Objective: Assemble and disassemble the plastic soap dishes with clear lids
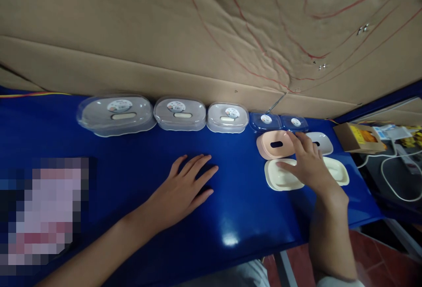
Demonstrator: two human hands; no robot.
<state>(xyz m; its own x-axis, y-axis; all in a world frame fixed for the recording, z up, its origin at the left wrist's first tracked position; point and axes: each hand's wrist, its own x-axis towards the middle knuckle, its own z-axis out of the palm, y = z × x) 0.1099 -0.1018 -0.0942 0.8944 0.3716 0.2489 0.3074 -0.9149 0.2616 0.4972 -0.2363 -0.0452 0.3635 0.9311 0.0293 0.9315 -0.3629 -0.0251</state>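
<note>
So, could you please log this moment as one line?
left grip: open, over blue tabletop | right grip: at peach piece, hold unclear | clear-lidded containers: along cardboard wall

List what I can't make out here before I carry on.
Head view: left part of the white piece, hidden by the right hand.
Head view: left end of the rightmost cream dish, same hand over it.
Head view: print on the round labels, too small.
Head view: whatever lies under the pixelated patch.

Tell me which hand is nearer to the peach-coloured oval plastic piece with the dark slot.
Right. The right hand is at the right end of the peach piece; whether it touches is unclear. The left hand is well to the piece's left, over the glossy blue tabletop.
</note>
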